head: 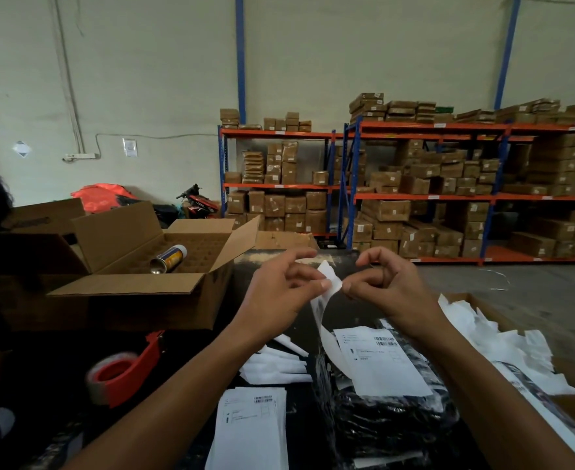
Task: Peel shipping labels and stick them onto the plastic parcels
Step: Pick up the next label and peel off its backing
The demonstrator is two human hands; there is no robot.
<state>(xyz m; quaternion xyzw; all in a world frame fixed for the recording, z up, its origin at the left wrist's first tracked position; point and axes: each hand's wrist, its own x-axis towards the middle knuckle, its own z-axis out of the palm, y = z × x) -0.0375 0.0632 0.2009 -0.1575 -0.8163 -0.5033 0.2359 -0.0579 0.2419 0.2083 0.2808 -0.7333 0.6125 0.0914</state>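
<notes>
No wording or number can be read anywhere. Barcodes and lines of print are seen on the shipping label (382,362) stuck to the black plastic parcel (394,418) and on the top sheet of the label stack (250,425) at the near edge of the table, but the characters are too small and blurred to be made out. Small white stickers on the cartons (386,212) on the shelves are likewise illegible.
</notes>
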